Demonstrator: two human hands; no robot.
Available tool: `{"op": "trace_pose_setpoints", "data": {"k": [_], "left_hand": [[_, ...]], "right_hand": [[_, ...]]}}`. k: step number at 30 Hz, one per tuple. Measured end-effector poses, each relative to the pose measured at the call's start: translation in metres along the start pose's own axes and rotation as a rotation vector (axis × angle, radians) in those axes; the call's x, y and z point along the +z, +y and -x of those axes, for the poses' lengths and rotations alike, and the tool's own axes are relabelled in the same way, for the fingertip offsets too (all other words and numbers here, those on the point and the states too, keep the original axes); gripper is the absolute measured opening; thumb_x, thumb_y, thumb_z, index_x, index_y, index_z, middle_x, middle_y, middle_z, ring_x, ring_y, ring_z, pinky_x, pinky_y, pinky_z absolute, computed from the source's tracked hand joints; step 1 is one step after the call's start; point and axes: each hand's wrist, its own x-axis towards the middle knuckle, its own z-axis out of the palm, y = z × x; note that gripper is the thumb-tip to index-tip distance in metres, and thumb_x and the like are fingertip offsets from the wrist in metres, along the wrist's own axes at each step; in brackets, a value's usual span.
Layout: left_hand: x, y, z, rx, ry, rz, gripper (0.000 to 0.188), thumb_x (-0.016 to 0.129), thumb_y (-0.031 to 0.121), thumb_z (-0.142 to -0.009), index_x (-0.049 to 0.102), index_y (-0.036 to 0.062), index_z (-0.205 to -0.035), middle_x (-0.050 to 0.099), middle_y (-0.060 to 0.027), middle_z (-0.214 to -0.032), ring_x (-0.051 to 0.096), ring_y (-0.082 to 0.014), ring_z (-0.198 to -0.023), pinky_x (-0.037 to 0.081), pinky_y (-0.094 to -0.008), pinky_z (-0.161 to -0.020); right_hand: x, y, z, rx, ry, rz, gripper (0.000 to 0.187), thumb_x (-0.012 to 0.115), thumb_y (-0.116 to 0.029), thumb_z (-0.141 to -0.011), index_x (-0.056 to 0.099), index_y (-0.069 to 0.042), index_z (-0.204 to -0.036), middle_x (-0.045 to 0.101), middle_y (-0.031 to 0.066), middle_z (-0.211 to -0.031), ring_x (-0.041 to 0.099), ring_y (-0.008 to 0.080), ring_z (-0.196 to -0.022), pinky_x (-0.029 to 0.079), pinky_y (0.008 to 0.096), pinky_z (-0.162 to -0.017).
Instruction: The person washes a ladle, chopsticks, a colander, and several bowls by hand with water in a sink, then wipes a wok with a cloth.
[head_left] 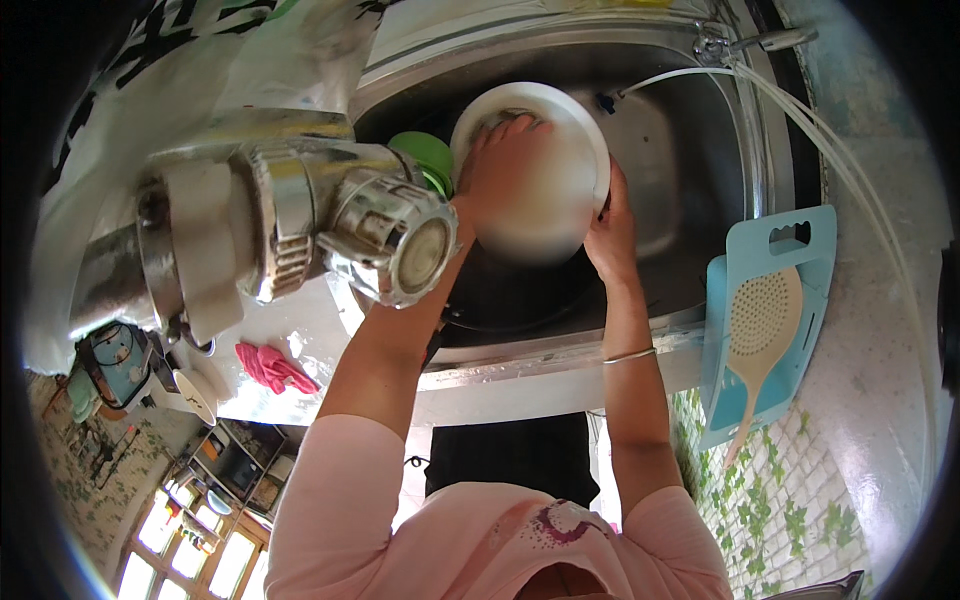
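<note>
A round white bowl (591,130) is held tilted over the sink, its inside turned toward me. My right hand (612,225) grips its right rim, fingers wrapped behind the wall. My left hand (505,160) reaches inside, fingers bent and pressed to the inner wall. A greyish patch shows at its fingertips, but blur hides what it is. Beneath the bowl sits a dark round pan or basin (510,300). A green cup or bowl (425,155) stands just left of the white bowl.
The steel sink (660,150) has a tap (715,45) and thin hose at its far right. A metal pipe fitting (390,240) looms at left. A pink cloth (275,368) lies on the left counter. A blue board (775,240) and beige skimmer (765,320) are at right.
</note>
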Motion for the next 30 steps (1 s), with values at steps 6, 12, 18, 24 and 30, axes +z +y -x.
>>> {"op": "trace_pose_setpoints", "data": {"k": [6,12,18,24,30], "left_hand": [[0.023,0.035,0.055,-0.169,-0.264,0.307,0.051,0.038,0.026,-0.093,0.03,0.0056,-0.139,0.026,-0.0155,-0.144,0.035,-0.0296,-0.126,0.025,-0.0381,-0.107],[0.025,0.043,0.057,-0.566,-0.247,1.69,0.04,0.047,0.008,-0.087,0.048,0.0068,-0.127,0.045,-0.0136,-0.128,0.043,-0.0245,-0.119,0.033,-0.0332,-0.1],[0.024,-0.038,0.075,-0.007,-0.167,0.03,0.019,0.056,-0.007,-0.065,0.061,0.0076,-0.076,0.055,-0.0057,-0.097,0.053,-0.0257,-0.095,0.045,-0.0354,-0.08],[0.006,0.001,0.016,0.152,0.093,0.022,0.017,0.058,0.003,-0.072,0.06,0.0102,-0.087,0.054,-0.0049,-0.102,0.054,-0.0252,-0.097,0.048,-0.034,-0.08],[0.002,0.005,-0.019,0.303,0.235,-0.025,0.024,0.051,0.007,-0.077,0.058,0.0128,-0.099,0.054,-0.0037,-0.107,0.054,-0.024,-0.103,0.046,-0.0346,-0.084]], "right_hand": [[0.002,-0.024,0.006,0.045,-0.038,-0.072,0.056,0.052,-0.014,-0.083,0.036,-0.013,-0.136,0.049,0.0143,-0.129,0.048,0.0261,-0.118,0.037,0.0328,-0.097],[0.007,-0.03,0.002,0.178,-0.01,-0.359,0.049,0.05,-0.03,-0.091,0.038,-0.014,-0.135,0.051,0.0125,-0.126,0.049,0.0225,-0.115,0.037,0.0309,-0.096],[0.005,-0.006,0.004,0.057,0.067,0.13,0.056,0.048,-0.009,-0.078,0.037,-0.014,-0.132,0.058,0.0177,-0.114,0.059,0.0354,-0.1,0.045,0.0394,-0.087],[0.008,-0.013,0.005,-0.021,0.063,0.202,0.061,0.049,-0.006,-0.075,0.034,-0.016,-0.133,0.061,0.0191,-0.106,0.06,0.0368,-0.094,0.047,0.0419,-0.083],[0.001,-0.012,0.007,0.003,0.065,0.19,0.06,0.051,-0.005,-0.074,0.036,-0.015,-0.131,0.063,0.0191,-0.098,0.061,0.0371,-0.09,0.048,0.0409,-0.079]]}}
